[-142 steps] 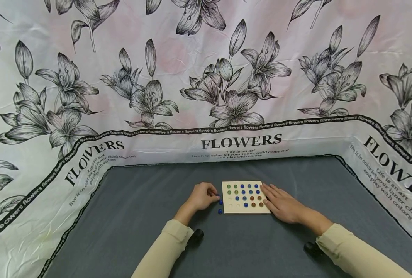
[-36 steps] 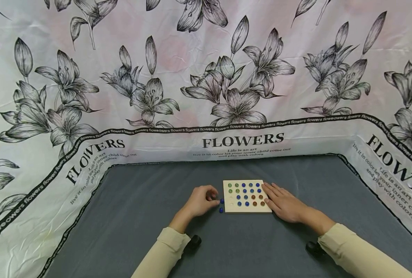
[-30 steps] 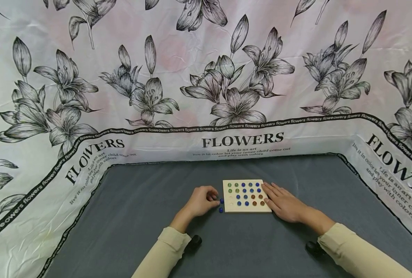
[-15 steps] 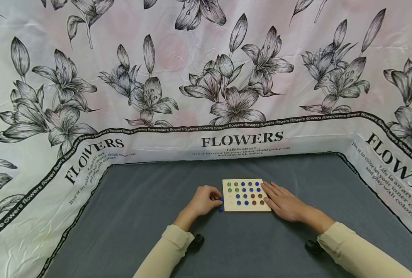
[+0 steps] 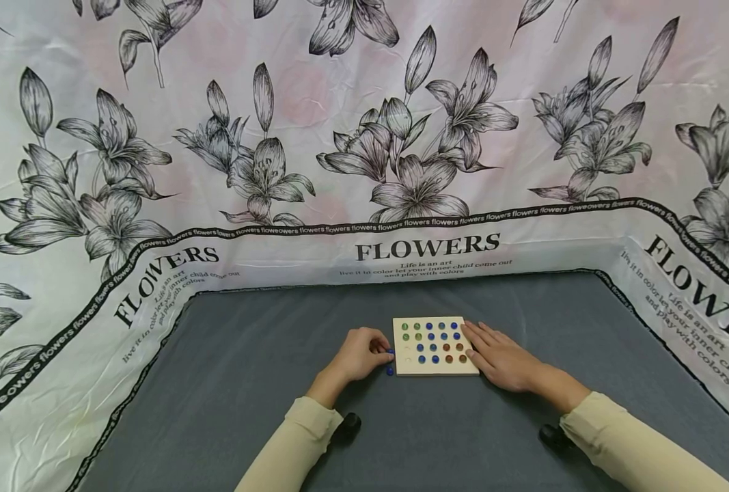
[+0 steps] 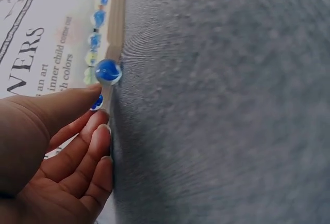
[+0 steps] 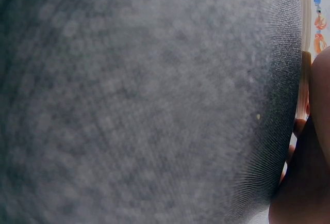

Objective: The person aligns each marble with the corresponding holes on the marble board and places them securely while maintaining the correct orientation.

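A pale wooden board (image 5: pixel 436 370) with rows of round hollows lies on the grey cloth, holding green, blue and amber glass marbles. Two hollows in its left column are bare. At the board's left edge my left hand (image 5: pixel 358 355) pinches a blue marble (image 6: pixel 96 101) between thumb and index finger, partly covered by the thumb. Another blue marble (image 5: pixel 390 371) lies loose on the cloth just nearer to me, beside the board. My right hand (image 5: pixel 505 357) rests flat with straight fingers over the board's right edge; in the right wrist view only part of it shows.
A grey cloth (image 5: pixel 247 389) covers the tabletop. Behind it hangs a white curtain (image 5: pixel 303 178) printed with flowers and lettering. Dark rounded wrist devices (image 5: pixel 347 428) sit under the cuffs.
Over the last seconds a blue marble has come into the board's bottom row. My left hand has since shifted slightly right onto one of two loose marbles. My right hand stays on the board.
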`<state>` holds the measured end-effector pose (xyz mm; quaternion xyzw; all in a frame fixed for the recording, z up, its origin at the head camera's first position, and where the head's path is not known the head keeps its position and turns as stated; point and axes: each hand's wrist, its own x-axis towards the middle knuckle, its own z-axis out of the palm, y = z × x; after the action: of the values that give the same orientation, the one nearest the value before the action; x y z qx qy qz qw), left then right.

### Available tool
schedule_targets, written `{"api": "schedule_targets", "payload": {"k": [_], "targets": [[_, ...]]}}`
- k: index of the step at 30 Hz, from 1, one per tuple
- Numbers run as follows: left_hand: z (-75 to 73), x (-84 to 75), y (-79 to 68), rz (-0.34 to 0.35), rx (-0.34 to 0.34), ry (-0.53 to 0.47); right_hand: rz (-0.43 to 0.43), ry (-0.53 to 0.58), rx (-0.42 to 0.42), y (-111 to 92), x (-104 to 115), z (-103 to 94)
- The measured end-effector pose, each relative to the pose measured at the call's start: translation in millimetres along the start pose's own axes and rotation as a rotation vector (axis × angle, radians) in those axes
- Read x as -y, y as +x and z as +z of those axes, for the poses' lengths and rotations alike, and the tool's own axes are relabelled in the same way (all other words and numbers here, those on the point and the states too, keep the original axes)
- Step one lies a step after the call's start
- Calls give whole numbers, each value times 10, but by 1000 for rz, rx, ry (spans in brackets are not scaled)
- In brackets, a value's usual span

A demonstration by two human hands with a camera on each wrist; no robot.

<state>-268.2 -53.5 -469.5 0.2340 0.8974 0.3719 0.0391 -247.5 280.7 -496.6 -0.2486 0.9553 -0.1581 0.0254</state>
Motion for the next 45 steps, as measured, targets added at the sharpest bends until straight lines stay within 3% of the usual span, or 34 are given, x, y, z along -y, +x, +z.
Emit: {"api": "schedule_targets", "payload": {"k": [10, 19, 26, 36, 45], "targets": [[-96, -106, 38, -8, -22, -14, 3, 6, 1, -1, -4, -9], [-37, -215, 100, 8, 11, -43, 3, 14, 10, -2, 3, 5], [47, -224, 183, 33, 14, -12, 2, 7, 5, 3, -7, 6], [101, -229, 248, -13, 38, 33, 6, 4, 8, 4, 10, -2], [11, -167, 181, 13, 33, 9, 5, 7, 0, 2, 28, -1]]}}
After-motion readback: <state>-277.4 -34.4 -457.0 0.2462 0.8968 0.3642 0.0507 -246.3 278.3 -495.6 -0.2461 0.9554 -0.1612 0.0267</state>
